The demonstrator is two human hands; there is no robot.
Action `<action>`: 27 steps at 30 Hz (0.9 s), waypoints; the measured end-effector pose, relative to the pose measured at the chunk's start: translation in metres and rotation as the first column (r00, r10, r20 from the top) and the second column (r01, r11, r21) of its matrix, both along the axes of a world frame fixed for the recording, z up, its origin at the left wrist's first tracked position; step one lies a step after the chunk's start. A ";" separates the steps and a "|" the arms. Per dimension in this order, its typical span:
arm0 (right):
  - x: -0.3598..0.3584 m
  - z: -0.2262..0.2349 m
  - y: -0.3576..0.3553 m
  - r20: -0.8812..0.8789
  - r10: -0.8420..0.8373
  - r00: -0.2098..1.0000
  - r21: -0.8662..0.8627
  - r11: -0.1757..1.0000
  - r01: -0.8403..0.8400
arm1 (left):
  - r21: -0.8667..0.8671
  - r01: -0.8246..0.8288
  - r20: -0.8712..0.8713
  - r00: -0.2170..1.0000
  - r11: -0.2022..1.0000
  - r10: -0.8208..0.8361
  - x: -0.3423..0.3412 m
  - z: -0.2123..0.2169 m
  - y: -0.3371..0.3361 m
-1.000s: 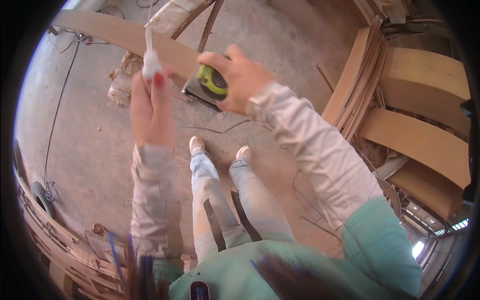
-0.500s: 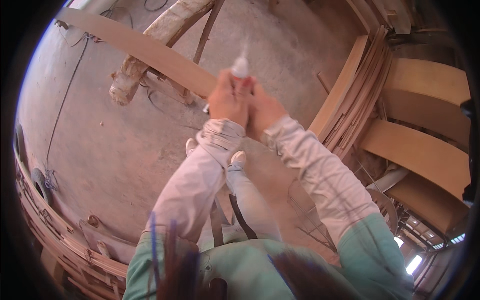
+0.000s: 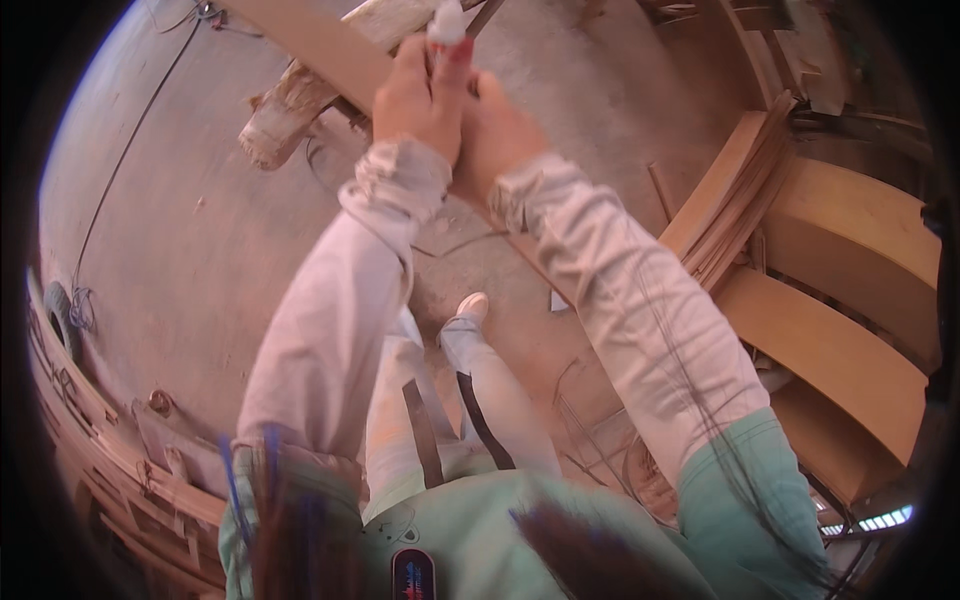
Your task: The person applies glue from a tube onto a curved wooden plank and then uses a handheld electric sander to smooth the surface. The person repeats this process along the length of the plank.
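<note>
My two hands are pressed together near the upper middle of the head view. My left hand [image 3: 418, 105] has its fingers wrapped round a small bottle with a white nozzle top [image 3: 446, 22]. My right hand [image 3: 503, 130] closes against it from the right, its fingers partly hidden. Something red shows just below the white top, and most of the bottle's body is covered by the hands. Under them runs a long flat wooden board [image 3: 310, 45], from the upper left down past my right wrist. A rough, pale log-like support [image 3: 290, 115] lies beneath the board.
Curved wooden panels [image 3: 840, 330] stand at the right, next to a stack of thin wood strips [image 3: 735, 195]. Long timber pieces [image 3: 150, 470] lie at the lower left. A dark cable [image 3: 130, 150] crosses the concrete floor, and thin metal rods [image 3: 595, 440] lie near my right leg.
Both hands, with the bottle, have moved up and slightly left in the view. The board and support also appear higher as the view has shifted. One of my shoes no longer shows.
</note>
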State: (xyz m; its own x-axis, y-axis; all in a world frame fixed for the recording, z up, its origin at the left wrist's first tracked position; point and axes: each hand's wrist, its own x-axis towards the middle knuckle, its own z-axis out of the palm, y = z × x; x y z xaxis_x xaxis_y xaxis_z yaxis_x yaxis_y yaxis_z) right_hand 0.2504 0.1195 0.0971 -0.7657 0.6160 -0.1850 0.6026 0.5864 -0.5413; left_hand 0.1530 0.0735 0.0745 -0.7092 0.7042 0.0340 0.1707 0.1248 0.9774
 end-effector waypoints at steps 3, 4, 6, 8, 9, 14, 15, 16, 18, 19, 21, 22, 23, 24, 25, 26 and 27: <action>-0.018 0.007 0.009 0.063 0.003 0.998 0.032 0.999 -0.005 | 0.033 -0.014 -0.027 1.000 0.999 0.015 -0.019 -0.006 0.010; -0.019 0.006 0.007 0.051 0.012 0.999 0.035 0.999 -0.014 | -0.004 -0.031 -0.056 0.998 1.000 0.031 -0.023 -0.009 0.008; -0.016 0.004 -0.002 0.020 0.026 0.999 0.043 0.999 -0.027 | -0.040 -0.034 -0.056 0.998 0.999 0.032 -0.022 -0.010 -0.001; 0.004 0.016 -0.002 0.103 -0.019 0.995 0.003 1.000 0.018 | 0.007 0.024 0.044 0.999 1.000 -0.024 0.004 0.004 -0.001; 0.020 0.025 -0.002 0.154 -0.054 0.987 0.000 0.998 0.055 | 0.006 0.046 0.096 0.994 0.999 -0.047 0.020 0.009 0.003; 0.079 0.004 -0.026 0.241 -0.043 0.970 -0.047 0.997 0.056 | -0.055 0.133 0.107 0.986 0.990 -0.126 0.075 -0.007 -0.025; 0.095 0.001 -0.029 0.275 -0.037 0.961 -0.034 0.998 0.048 | -0.052 0.159 0.115 0.982 0.986 -0.152 0.089 -0.007 -0.027; 0.113 0.004 -0.033 0.227 -0.066 0.972 -0.023 0.997 0.074 | -0.034 0.197 0.089 0.977 0.980 -0.193 0.105 -0.006 -0.029; 0.137 0.006 -0.039 0.116 -0.116 0.987 -0.013 0.993 0.118 | -0.010 0.267 0.024 0.963 0.964 -0.267 0.125 -0.007 -0.032; 0.137 0.005 -0.038 0.104 -0.121 0.987 -0.010 0.992 0.122 | -0.022 0.271 0.027 0.962 0.962 -0.271 0.125 -0.007 -0.030; 0.131 0.004 -0.033 0.082 -0.127 0.989 -0.010 0.992 0.128 | -0.049 0.277 0.034 0.961 0.960 -0.275 0.119 -0.006 -0.026; 0.121 0.003 -0.029 0.122 -0.101 0.987 0.001 0.995 0.101 | -0.081 0.255 0.059 0.966 0.964 -0.251 0.109 -0.003 -0.022; 0.102 0.003 -0.023 0.158 -0.077 0.984 0.008 0.997 0.076 | -0.116 0.235 0.079 0.971 0.965 -0.227 0.091 0.000 -0.017; 0.082 0.003 -0.017 0.194 -0.052 0.980 0.014 0.999 0.050 | -0.153 0.216 0.099 0.974 0.964 -0.202 0.074 0.000 -0.012; 0.061 0.005 -0.010 0.217 -0.042 0.975 0.020 0.999 0.039 | -0.134 0.147 0.053 0.989 0.980 -0.141 0.056 -0.006 -0.005; 0.038 0.010 -0.004 0.237 -0.038 0.971 0.032 0.999 0.032 | -0.107 0.081 0.004 0.997 0.991 -0.081 0.036 -0.010 0.002; 0.011 0.008 -0.002 0.199 0.005 0.980 -0.008 1.000 -0.004 | -0.119 0.041 -0.025 0.999 0.992 -0.044 0.009 -0.007 0.000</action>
State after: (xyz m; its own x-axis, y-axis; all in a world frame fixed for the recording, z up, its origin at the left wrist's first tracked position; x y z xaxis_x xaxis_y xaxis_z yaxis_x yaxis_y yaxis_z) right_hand 0.2613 0.1178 0.1048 -0.7160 0.6104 -0.3386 0.6959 0.5856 -0.4157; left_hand 0.1616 0.0731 0.0673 -0.6786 0.7338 -0.0327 0.2046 0.2316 0.9511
